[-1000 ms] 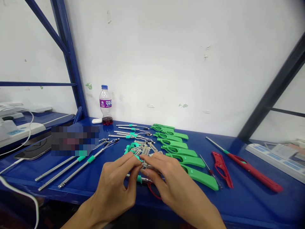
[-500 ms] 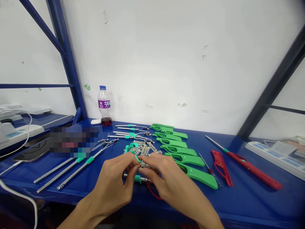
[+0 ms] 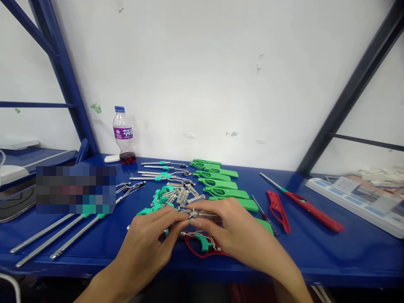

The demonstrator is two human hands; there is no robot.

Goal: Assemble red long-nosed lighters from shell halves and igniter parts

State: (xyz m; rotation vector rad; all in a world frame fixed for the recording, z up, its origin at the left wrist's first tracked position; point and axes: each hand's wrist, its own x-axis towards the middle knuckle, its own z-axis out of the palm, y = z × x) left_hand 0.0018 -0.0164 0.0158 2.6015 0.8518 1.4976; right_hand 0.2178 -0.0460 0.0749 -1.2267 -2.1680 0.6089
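My right hand [image 3: 236,223] grips a clear lighter fuel tank [image 3: 208,216] between thumb and fingers, its metal valve end pointing left. At that end the thumb and index finger of my left hand [image 3: 151,231] are pinched together; any small part between them is hidden. Below the hands lies a red lighter shell [image 3: 193,251], with a green trigger [image 3: 205,243] and thin wires in it, partly covered by my right hand. Just beyond my fingertips are a heap of clear fuel tanks [image 3: 183,196] and several loose green triggers [image 3: 158,201].
Green lighter shells [image 3: 227,192] lie in a row behind my right hand. Metal lighter tubes [image 3: 78,237] with wires rest at left and at the back. A screwdriver [image 3: 267,216], red half shell [image 3: 278,211], red lighter [image 3: 311,210] and power strip [image 3: 353,206] are at right; a bottle [image 3: 123,139] stands back left.
The view has shifted, so the table's things appear further left. My hands stay together at the tank, which shows more clearly, and the red shell with its green trigger is more exposed.
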